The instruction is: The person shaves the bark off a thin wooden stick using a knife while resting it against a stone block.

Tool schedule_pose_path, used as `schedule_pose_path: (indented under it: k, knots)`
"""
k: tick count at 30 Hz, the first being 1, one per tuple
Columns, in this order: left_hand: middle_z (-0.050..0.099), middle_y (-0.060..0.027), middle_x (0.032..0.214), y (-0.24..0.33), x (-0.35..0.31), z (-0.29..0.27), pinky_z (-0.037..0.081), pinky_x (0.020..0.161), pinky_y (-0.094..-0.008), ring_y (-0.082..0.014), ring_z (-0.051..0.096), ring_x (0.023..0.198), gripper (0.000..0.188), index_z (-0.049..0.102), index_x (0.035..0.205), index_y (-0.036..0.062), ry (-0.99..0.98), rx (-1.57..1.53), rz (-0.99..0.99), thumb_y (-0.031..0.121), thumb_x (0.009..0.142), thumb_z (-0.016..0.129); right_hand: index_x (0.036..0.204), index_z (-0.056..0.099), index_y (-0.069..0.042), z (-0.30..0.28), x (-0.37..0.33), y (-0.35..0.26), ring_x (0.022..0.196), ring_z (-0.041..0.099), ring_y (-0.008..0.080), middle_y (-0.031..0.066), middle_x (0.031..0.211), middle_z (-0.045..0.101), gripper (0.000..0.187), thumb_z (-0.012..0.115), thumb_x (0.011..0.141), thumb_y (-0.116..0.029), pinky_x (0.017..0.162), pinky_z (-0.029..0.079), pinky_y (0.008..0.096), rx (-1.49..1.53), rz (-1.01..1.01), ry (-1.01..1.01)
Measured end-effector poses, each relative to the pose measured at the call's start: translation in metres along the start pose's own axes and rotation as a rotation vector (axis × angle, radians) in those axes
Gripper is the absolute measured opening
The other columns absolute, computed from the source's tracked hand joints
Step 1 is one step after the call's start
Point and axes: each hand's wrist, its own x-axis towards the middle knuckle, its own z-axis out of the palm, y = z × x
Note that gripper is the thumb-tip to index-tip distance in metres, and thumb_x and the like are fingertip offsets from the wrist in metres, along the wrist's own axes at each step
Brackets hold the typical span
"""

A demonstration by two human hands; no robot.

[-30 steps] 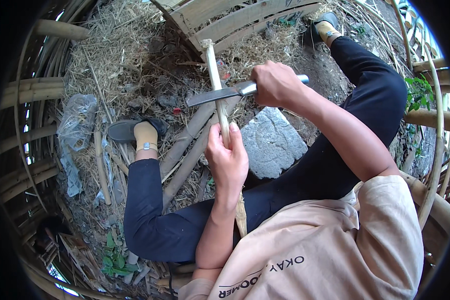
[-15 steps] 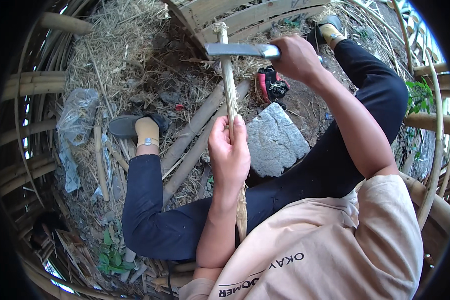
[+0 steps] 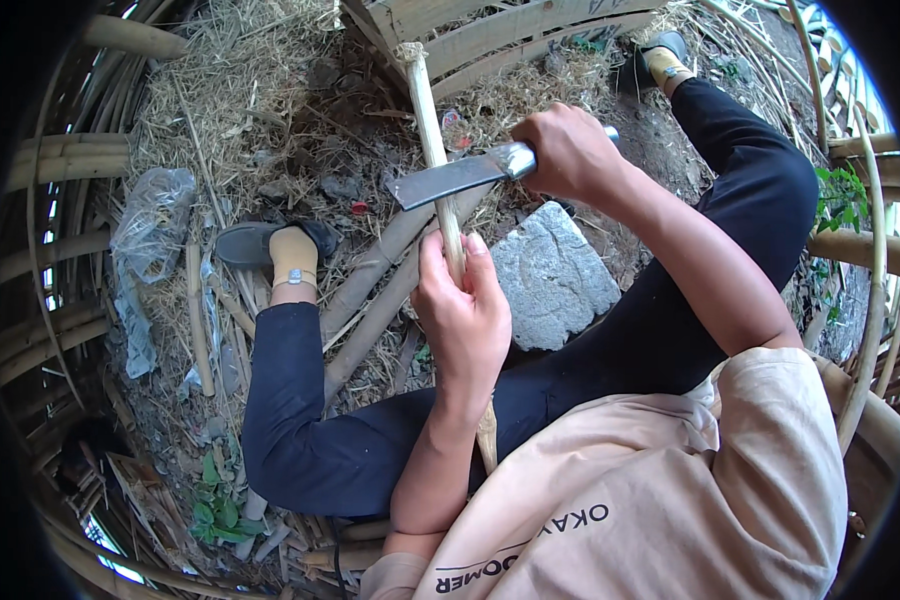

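A pale, peeled wooden stick [image 3: 426, 112] slants up and away from me, knobbly at its far end. My left hand [image 3: 462, 305] is closed around its middle, thumb on top, and the lower end comes out beside my forearm near my lap. In my right hand [image 3: 570, 152] is a machete [image 3: 455, 178] with a broad, flat metal blade, its handle wrapped by my fingers. The blade lies across the stick just above my left fingers, pointing left. Most of the handle is hidden in my fist; its end shows beyond the knuckles.
A rough grey stone block [image 3: 553, 280] rests on the ground between my legs. Bamboo poles [image 3: 375, 270] lie beside it to the left. Farther left is a crumpled clear plastic bag [image 3: 157, 225]. Wooden slats [image 3: 530, 50] stand at the far side, and straw [image 3: 240, 110] litters the soil.
The machete has come down along the stick toward my left hand, its blade now tilted. The stick's far end has swung left. The red and black object is now out of sight.
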Motion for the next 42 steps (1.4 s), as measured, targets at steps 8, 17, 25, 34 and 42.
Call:
schedule_pose_path:
  k: [8,17,25,34,42]
  knots:
    - [0.046,0.0061,0.070,0.001,-0.006,0.007,0.028,0.049,-0.0195,0.0005,0.036,0.057,0.024,0.053,0.104,0.0005,-0.169,-0.266,-0.109,0.024,0.105,0.052,0.088,0.076,-0.010,-0.023,0.021,0.059,0.070,0.071,0.0323,0.0156,0.073,0.071,0.019,0.065,0.074,-0.013,0.071,0.058,0.0431,-0.072,0.117,0.352]
    - [0.043,0.0068,0.066,-0.008,0.011,0.000,0.025,0.043,-0.0187,-0.0001,0.034,0.051,0.021,0.054,0.102,0.0056,-0.144,-0.406,-0.222,0.026,0.106,0.050,0.080,0.071,-0.008,-0.017,-0.005,0.000,0.068,0.069,0.0354,0.0150,0.069,0.067,0.014,0.070,0.066,-0.012,0.066,0.056,0.0460,0.004,-0.050,-0.032]
    - [0.061,-0.0138,0.074,0.005,-0.008,0.015,0.046,0.055,-0.0344,-0.0168,0.059,0.060,0.028,0.056,0.109,-0.0074,0.013,0.118,0.055,0.018,0.098,0.060,0.073,0.070,-0.004,-0.006,-0.013,0.003,0.069,0.069,0.0389,0.0184,0.069,0.067,0.016,0.071,0.062,-0.016,0.066,0.057,0.0470,0.024,0.040,-0.096]
    - [0.063,-0.0140,0.076,0.001,-0.009,0.017,0.048,0.056,-0.0323,-0.0142,0.061,0.063,0.030,0.055,0.113,-0.0091,-0.016,0.139,0.128,0.016,0.098,0.061,0.069,0.067,-0.008,-0.017,-0.005,0.014,0.069,0.067,0.0377,0.0161,0.066,0.065,0.015,0.074,0.059,-0.016,0.064,0.053,0.0469,-0.036,0.088,-0.013]
    - [0.062,-0.0113,0.073,0.011,-0.017,0.015,0.046,0.054,-0.0314,-0.0128,0.058,0.060,0.026,0.057,0.109,-0.0075,-0.081,0.112,0.077,0.016,0.099,0.060,0.090,0.075,-0.007,-0.031,0.019,0.059,0.072,0.070,0.0281,0.0133,0.078,0.071,0.015,0.069,0.077,-0.010,0.070,0.057,0.0428,-0.061,0.348,0.135]
